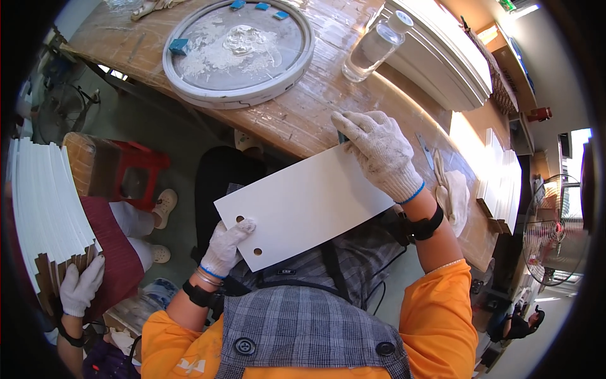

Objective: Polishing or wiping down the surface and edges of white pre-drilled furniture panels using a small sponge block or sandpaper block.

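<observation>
A white rectangular board (pixel 309 202) lies tilted across my lap, with two round holes near its left end. My left hand (pixel 228 245), in a white knit glove, grips that end, its thumb on the face beside the holes and its other fingers hidden underneath. At the far right corner, my gloved right hand (pixel 382 151) is closed over the board's edge. A small dark teal block (pixel 342 137) peeks out under its fingers, mostly covered by the glove.
A round grey tray (pixel 303 60) with white paste and small blue-teal blocks stands on the wooden table (pixel 297 120). Nearby are a clear bottle (pixel 375 50), white panels (pixel 442 57), a blade (pixel 424 150) and a glove (pixel 452 189). At left, a person's gloved hand (pixel 82 287) touches stacked boards (pixel 47 202).
</observation>
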Motion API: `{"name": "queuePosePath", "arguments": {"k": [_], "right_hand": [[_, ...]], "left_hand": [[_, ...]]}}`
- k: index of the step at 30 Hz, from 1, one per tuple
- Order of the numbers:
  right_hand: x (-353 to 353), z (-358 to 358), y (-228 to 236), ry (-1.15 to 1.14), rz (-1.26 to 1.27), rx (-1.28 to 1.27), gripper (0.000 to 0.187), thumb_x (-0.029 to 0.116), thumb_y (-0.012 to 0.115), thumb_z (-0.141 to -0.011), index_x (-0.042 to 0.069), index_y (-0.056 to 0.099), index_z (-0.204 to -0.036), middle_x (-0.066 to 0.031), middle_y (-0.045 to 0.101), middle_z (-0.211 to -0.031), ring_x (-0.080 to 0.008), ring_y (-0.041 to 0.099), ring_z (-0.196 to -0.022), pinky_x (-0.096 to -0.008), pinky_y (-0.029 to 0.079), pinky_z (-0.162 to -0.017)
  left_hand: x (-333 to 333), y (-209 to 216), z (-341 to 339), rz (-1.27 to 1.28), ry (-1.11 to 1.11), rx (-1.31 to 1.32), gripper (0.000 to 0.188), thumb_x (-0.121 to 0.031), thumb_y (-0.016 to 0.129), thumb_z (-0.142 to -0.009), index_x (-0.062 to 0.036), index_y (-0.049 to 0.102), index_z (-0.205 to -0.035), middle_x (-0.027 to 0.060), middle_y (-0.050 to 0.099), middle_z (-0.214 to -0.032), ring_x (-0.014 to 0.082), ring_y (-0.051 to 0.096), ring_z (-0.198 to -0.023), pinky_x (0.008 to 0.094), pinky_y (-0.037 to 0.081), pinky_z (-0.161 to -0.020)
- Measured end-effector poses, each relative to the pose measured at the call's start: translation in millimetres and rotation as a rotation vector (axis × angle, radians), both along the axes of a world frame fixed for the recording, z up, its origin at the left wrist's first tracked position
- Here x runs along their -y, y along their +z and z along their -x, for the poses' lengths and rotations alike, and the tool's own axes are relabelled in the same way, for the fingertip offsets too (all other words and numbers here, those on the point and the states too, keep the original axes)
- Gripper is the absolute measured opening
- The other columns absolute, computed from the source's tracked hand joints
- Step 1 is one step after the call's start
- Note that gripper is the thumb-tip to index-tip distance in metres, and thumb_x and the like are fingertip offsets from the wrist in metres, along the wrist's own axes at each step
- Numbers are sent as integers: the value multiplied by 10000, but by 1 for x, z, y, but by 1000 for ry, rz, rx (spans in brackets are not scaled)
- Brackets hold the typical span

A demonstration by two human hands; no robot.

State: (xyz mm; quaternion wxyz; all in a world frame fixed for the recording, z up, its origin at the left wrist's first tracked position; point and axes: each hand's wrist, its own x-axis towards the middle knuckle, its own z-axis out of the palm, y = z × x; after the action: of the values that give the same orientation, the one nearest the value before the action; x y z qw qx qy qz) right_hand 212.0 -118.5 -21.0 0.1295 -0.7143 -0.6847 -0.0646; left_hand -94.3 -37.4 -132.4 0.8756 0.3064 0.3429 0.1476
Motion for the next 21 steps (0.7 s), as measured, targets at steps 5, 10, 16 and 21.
{"name": "queuePosePath", "arguments": {"k": [5, 10, 16, 21], "right_hand": [[7, -17, 7, -50, 44, 133, 508, 47, 632, -725, 117, 562, -1223, -80, 601, -1133, -297, 548, -985, -399, 457, -849], [41, -54, 5, -200, -66, 267, 500, 79, 645, -735, 108, 561, -1227, -68, 611, -1078, -284, 561, -955, -388, 455, -835], [80, -52, -5, -314, -258, -196, 500, 74, 669, -782, 109, 549, -1267, -135, 619, -1029, -310, 562, -962, -392, 458, -847], [111, -24, -8, -472, -293, -362, 464, 62, 660, -798, 69, 561, -1252, -158, 617, -1079, -297, 572, -996, -370, 443, -911]], "left_hand": [[1, 1, 1, 6, 10, -12, 441, -115, 622, -809, 23, 492, -1207, 109, 593, -1082, 204, 606, -980, 343, 500, -866], [1, -5, 2, -13, -4, -4, 409, -102, 610, -847, 43, 496, -1211, 109, 604, -1086, 204, 611, -989, 333, 491, -885], [4, -6, 1, -1, 44, 34, 393, -89, 592, -850, 16, 497, -1217, 105, 596, -1096, 208, 606, -999, 347, 499, -884], [7, -4, 0, -56, 29, 17, 344, -141, 584, -871, -10, 504, -1179, 73, 595, -1039, 198, 615, -949, 347, 518, -846]]}}
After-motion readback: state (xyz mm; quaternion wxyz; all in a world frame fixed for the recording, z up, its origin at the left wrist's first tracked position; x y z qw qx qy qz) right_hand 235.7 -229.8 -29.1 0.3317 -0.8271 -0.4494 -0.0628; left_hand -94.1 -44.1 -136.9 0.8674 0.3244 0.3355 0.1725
